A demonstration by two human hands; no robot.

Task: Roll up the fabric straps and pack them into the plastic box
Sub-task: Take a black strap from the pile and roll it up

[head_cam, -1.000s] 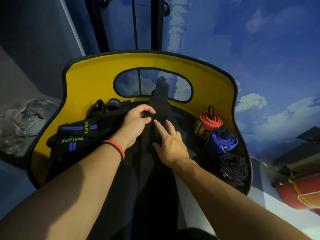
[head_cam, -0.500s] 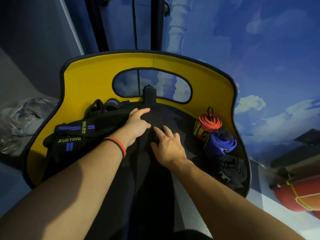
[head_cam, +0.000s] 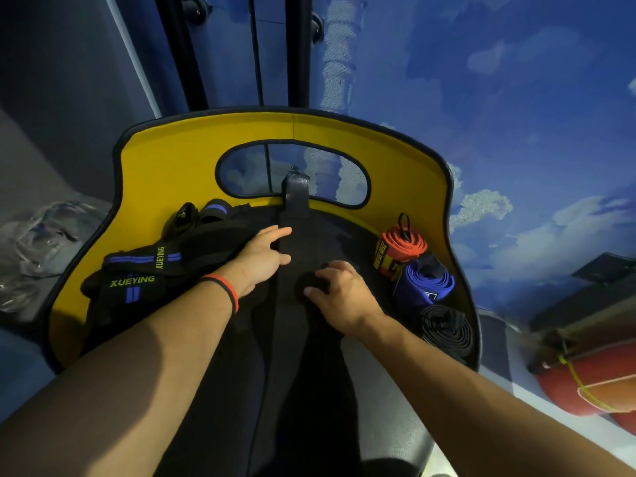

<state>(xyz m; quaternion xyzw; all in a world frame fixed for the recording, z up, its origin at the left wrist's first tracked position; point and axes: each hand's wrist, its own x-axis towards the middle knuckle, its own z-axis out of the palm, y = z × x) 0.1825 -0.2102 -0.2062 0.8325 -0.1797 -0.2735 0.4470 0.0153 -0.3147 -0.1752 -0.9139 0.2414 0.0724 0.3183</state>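
Observation:
A long black strap lies stretched along the black surface, its far end reaching the oval cut-out in the yellow back panel. My left hand, with a red-and-black wristband, presses flat on the strap's left edge with straight fingers. Just to the right and nearer me, my right hand curls its fingers round a small rolled part of the same strap. Three rolled straps stand at the right: red, blue and black. A clear plastic box sits off to the left.
A pile of loose black straps with blue stripes and XUEYING lettering covers the left side of the surface. The raised yellow panel walls in the far and side edges. A red and orange object lies outside at the lower right.
The strap's far end dropped from held up to lying flat by the cut-out. My left hand let go and flattened on it. My right hand's fingers curled round a rolled part.

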